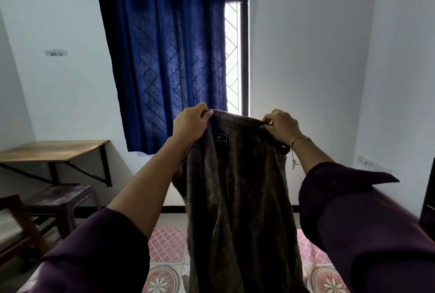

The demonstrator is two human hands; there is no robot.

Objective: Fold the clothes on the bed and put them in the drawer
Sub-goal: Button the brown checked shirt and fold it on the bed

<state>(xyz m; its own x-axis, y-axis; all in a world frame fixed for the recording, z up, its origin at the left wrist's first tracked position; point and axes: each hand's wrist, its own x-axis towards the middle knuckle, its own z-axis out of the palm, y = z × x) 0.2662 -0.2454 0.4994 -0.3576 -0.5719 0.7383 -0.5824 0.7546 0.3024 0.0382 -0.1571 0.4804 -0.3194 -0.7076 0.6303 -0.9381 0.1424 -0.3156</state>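
Two hands (191,122) (281,125), one shirt (237,186).

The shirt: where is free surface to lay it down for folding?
Bare patterned bedsheet shows left of the hanging shirt, between it and the left sleeve, and right of it. The wooden table by the curtain is bare too. Both hands crowd the middle.

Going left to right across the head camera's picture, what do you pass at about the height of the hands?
Wooden wall table → left hand gripping the shirt's top edge → brown checked shirt with its dark label → right hand pinching the other end → gold bracelet → white wall socket.
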